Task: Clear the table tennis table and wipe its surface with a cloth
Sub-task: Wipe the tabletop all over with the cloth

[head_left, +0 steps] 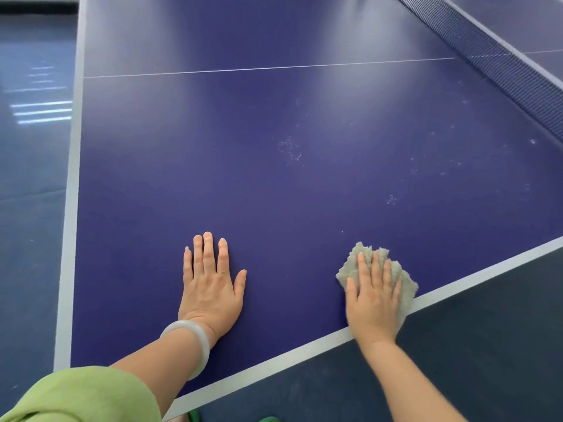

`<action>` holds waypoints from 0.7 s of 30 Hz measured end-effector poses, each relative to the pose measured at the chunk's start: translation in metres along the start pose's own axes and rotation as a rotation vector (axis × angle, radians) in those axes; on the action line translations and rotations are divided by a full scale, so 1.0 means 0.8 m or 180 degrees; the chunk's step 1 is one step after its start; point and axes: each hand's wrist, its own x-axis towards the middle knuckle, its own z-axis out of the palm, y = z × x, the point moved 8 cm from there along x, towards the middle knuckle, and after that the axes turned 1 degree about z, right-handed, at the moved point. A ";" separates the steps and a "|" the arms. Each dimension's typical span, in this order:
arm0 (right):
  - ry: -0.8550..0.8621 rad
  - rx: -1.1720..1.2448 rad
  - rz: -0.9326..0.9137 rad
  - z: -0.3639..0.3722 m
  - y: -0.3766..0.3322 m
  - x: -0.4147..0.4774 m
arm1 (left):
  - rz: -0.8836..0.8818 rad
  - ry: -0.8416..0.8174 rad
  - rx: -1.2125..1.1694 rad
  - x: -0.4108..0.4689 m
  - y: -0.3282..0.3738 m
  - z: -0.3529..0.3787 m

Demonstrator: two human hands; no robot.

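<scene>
— Where's our cloth (362,254)?
— Under our right hand (373,303), straight fingers pressing it at the near edge of the table (274,193). Our left hand (210,284) lies flat, empty. White specks (289,149) ahead; net (502,65) far right.

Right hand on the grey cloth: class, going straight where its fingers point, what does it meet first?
Probably nothing solid: ahead of the right hand lies bare blue tabletop with faint white specks; the dark net sits rightward.
</scene>
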 end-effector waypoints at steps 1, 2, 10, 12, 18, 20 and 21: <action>0.0072 0.0046 -0.0045 -0.001 -0.023 -0.015 | 0.0002 0.0010 -0.0040 0.000 0.000 -0.001; 0.0092 0.0088 -0.0268 0.002 -0.053 -0.032 | 0.0005 0.0018 -0.0076 0.001 0.000 -0.002; -0.0163 -0.0264 -0.2066 0.014 -0.084 -0.026 | -0.0011 -0.0004 0.0007 0.002 -0.003 0.001; -0.0144 -0.0267 -0.1120 0.005 -0.020 0.028 | -0.0015 -0.0009 0.0035 0.002 -0.003 0.003; -0.0073 0.0017 -0.0253 0.009 -0.050 0.006 | -0.0021 -0.0028 0.0013 0.001 -0.003 0.005; -0.0136 -0.0017 -0.1047 0.020 -0.117 -0.018 | -0.0025 -0.0027 -0.0004 0.001 -0.003 0.004; -0.0188 -0.0024 -0.1477 0.024 -0.142 -0.026 | -0.0023 -0.0036 -0.0014 0.001 -0.003 0.004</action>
